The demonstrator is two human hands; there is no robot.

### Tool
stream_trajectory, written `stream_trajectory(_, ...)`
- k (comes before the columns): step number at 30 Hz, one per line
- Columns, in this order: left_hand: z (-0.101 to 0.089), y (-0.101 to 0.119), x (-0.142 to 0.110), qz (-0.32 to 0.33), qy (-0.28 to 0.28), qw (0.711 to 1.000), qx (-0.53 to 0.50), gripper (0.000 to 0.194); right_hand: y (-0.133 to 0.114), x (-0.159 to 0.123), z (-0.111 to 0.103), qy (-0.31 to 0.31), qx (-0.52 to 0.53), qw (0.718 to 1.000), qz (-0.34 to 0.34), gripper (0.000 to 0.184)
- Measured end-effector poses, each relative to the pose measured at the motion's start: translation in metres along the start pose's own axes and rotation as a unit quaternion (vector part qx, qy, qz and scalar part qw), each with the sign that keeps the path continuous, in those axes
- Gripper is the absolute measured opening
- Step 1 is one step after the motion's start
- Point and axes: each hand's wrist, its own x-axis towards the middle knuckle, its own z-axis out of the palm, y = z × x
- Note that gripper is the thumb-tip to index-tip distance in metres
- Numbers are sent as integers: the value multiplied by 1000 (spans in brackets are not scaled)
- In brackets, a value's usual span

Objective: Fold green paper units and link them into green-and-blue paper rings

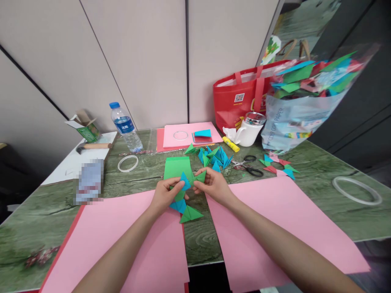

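My left hand pinches a chain of folded origami pieces, blue and green in turn, that curves down toward me. Between thumb and fingers of my right hand is a green folded paper piece, its inner end meeting the blue piece at my left fingertips. Whether the two are joined, I cannot tell. Behind my left hand lies a green paper sheet. Just beyond my right hand is a pile of blue and green folded pieces.
Pink sheets lie under both forearms. Scissors, a glue stick, a white mug and a multicoloured paper ring sit to the right. A water bottle, a clear ring and a hammer are at left.
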Motion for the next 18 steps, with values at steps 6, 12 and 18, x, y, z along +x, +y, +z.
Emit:
stream_trajectory(6,4,5,-1,19,-7,1000,-15,25,-3,-2,0,5,-31,999,-18,29)
stream_trajectory(12,3,3,1,-38,5,995,-89,24,-14,1,-13,-45,-147,988,-30,26)
stream_trajectory(18,0,4,0,-65,-44,989,-125,26,-12,5,-17,-10,-66,998,-2,30)
